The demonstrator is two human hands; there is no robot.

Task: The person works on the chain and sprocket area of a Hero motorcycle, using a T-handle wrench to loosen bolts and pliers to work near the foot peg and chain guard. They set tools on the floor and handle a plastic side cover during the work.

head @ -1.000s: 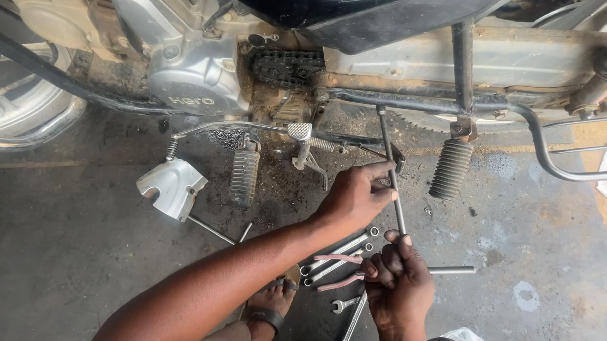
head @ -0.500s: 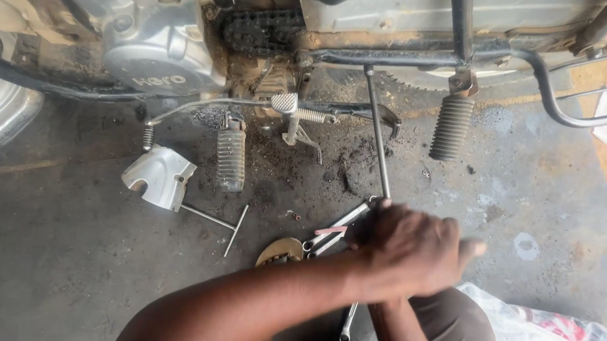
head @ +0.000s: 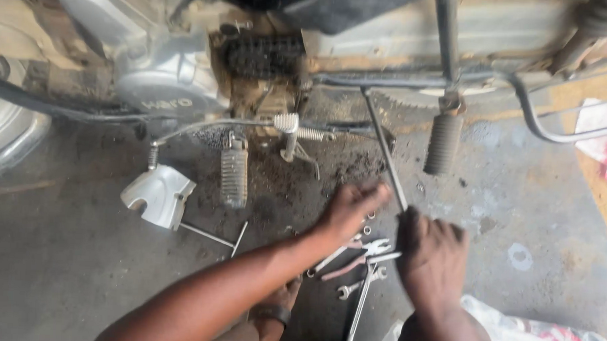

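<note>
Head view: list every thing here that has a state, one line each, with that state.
left hand: palm down, fingers spread over the tool pile
right hand: closed around the long metal rod
long metal rod: tilted, lower end in the right hand
pliers: lying on the floor, jaws slightly open
spanners: lying loose on the floor
silver cover: off the motorcycle, lying on the floor
front footpeg: folded down
rear footpeg: hanging down

Two hands [head: 350, 211] [head: 430, 252]; two ribbed footpegs [head: 234, 177] [head: 443, 143]; one long rod [head: 385, 150]; one silver cover [head: 157, 195]; one pliers [head: 358, 256].
</note>
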